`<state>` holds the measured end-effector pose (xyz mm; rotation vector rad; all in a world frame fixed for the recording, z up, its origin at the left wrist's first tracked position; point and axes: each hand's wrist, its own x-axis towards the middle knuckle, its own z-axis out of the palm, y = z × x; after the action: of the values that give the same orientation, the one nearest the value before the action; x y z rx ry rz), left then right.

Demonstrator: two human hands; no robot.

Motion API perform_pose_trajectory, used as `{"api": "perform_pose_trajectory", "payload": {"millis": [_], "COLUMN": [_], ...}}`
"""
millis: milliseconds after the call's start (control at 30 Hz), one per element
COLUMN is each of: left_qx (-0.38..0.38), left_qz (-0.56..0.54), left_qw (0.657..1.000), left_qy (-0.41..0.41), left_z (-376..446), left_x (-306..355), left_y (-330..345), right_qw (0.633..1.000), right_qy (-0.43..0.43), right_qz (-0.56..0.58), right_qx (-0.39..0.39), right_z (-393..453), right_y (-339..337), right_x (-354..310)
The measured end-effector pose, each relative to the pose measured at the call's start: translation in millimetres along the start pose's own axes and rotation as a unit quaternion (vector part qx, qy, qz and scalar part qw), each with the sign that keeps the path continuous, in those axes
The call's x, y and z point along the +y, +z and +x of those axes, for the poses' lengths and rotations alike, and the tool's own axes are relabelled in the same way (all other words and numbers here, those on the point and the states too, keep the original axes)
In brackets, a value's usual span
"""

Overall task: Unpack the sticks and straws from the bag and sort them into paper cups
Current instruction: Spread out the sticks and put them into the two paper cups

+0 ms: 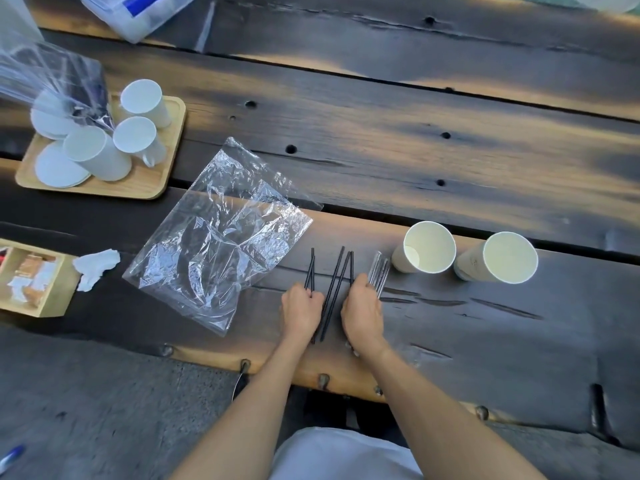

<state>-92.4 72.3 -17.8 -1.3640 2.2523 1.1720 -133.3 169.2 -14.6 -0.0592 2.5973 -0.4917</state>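
A flattened clear plastic bag point(221, 233) lies on the dark wooden table. To its right, black sticks point(333, 289) are spread on the wood, and a bunch of clear straws point(378, 273) lies further right. My left hand point(300, 311) rests palm down on two black sticks at the left. My right hand point(362, 313) covers the near ends of the clear straws and a black stick. Two empty paper cups stand upright at the right: one point(425, 247) nearer the straws, the other point(498, 258) beyond it.
A wooden tray point(166, 161) with upturned white cups and lids sits at the back left, partly under another clear bag point(45, 74). A wooden box point(52, 289) and crumpled tissue point(95, 268) lie at the left. A plastic container point(138, 12) is at the far edge.
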Motion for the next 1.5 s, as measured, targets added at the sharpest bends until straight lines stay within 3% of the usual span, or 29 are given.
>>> {"api": "perform_pose_trajectory", "payload": {"millis": [100,300,467,600,700,833,900,1033,1200,1267,1367,1500], "left_qx": [-0.001,-0.036,-0.115,-0.138,-0.103,-0.051,-0.034,-0.004,0.009,0.012,0.004,-0.029], "left_qz": [-0.053,-0.167,-0.356,-0.388,-0.359,-0.349,-0.323,-0.214,-0.128,-0.112,-0.070,-0.005], "left_qw": [0.999,0.985,0.923,0.907,0.921,0.927,0.937,0.971,0.988,0.991,0.995,0.998], "left_qy": [0.000,-0.026,-0.092,-0.094,-0.112,-0.131,-0.127,-0.108,-0.080,-0.076,-0.074,-0.063], "left_z": [-3.6,-10.6,-27.2,-38.7,-31.9,-18.5,-13.2,-1.9,-1.6,-0.3,0.5,2.9], "left_x": [1.0,-19.6,-18.3,-16.6,-18.9,-17.3,-11.5,-1.1,21.6,25.2,30.1,40.3], "left_y": [-5.9,-12.5,-6.7,2.8,2.2,-4.7,-5.8,2.4,7.5,11.7,16.2,18.6], "right_qw": [0.999,0.969,0.961,0.952,0.956,0.982,0.989,0.985,0.979,0.985,0.995,0.978], "right_qy": [0.012,0.035,-0.030,-0.073,-0.060,-0.032,-0.075,-0.153,-0.155,-0.134,-0.058,-0.006], "right_qz": [0.043,0.244,0.254,0.258,0.241,0.177,0.120,-0.061,-0.116,-0.083,0.058,0.197], "right_qx": [-0.004,-0.032,-0.107,-0.150,-0.157,-0.055,-0.036,-0.059,-0.067,-0.071,-0.058,-0.066], "right_z": [-0.4,-12.3,-28.6,-36.2,-29.3,-6.2,3.2,11.3,8.1,7.6,10.1,7.5], "right_y": [-3.7,-8.3,-2.3,-1.8,-1.9,-7.2,-10.6,-6.5,-1.0,-1.0,-6.2,-13.0], "right_x": [-0.2,8.2,5.4,2.7,7.8,14.5,14.9,9.9,2.6,1.5,3.7,12.9]}}
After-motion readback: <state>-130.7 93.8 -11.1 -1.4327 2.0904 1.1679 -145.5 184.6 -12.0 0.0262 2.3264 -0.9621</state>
